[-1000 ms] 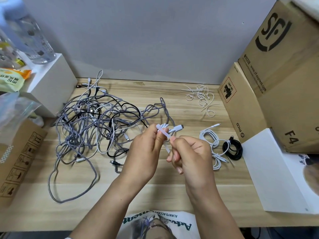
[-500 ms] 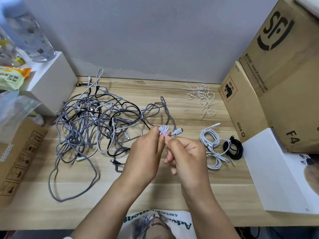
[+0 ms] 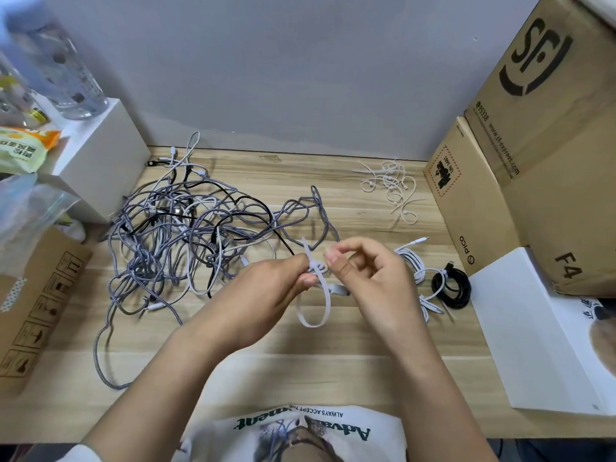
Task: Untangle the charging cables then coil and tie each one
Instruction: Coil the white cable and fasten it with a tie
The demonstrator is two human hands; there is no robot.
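Note:
A big tangle of grey braided, white and black cables (image 3: pixel 186 235) lies on the left half of the wooden table (image 3: pixel 333 355). My left hand (image 3: pixel 266 295) pinches a small coiled cable bundle (image 3: pixel 318 269) together with a white zip tie (image 3: pixel 313 308) that hangs in a loop below it. My right hand (image 3: pixel 370 281) is right beside the bundle, thumb and forefinger pinched at it; I cannot tell what they grip. A coiled white cable (image 3: pixel 416 271) and a coiled black cable (image 3: pixel 451 288) lie to the right.
A pile of loose white zip ties (image 3: pixel 390 188) lies at the back right. Cardboard boxes (image 3: pixel 533 155) and a white box (image 3: pixel 540 331) line the right side. A white block (image 3: pixel 100 161) with a bottle and another cardboard box (image 3: pixel 36 301) stand on the left.
The zip tie, held short and straight at the bundle before, now hangs as a loop under my hands. My right hand rose beside the bundle.

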